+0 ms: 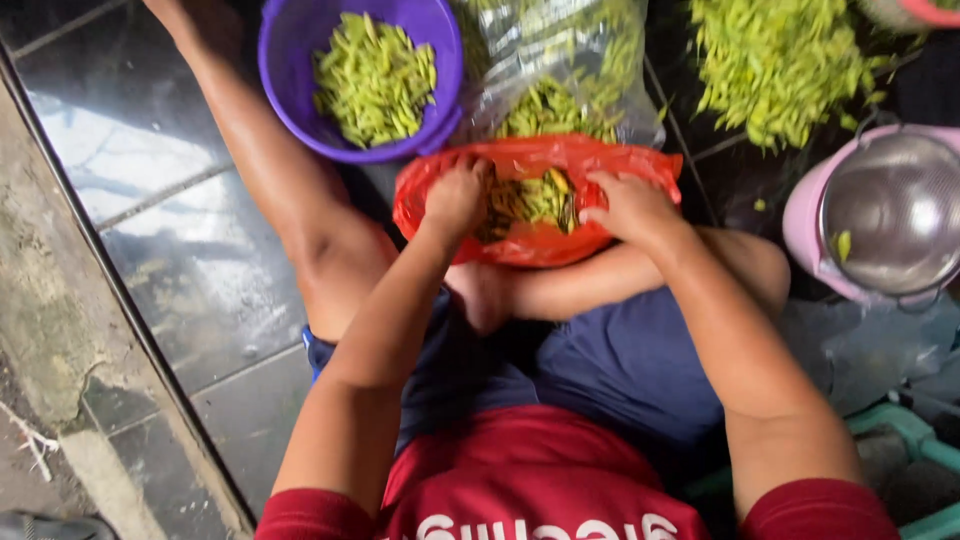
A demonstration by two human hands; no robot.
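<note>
1. Left hand [455, 197]: fingers curled tight, pinching the near-left rim of the red plastic bag [540, 245].
2. Right hand [630, 205]: fingers bent, pressed together on the bag's right rim; what the tips pinch, can't tell.
3. Red bag sits on the person's crossed legs, mouth open, w/ green pods [530, 200] inside, some yellowish.
4. Purple bucket [290, 60] on the tiled floor [190, 250], just beyond the bag's left side, part full of pods.
5. Clear plastic bag [560, 70] of pods touches the red bag's far edge.
6. Loose pod heap [775, 60] toward the floor's far-right corner; metal strainer [895, 215] in a pink tub nr the right edge.
</note>
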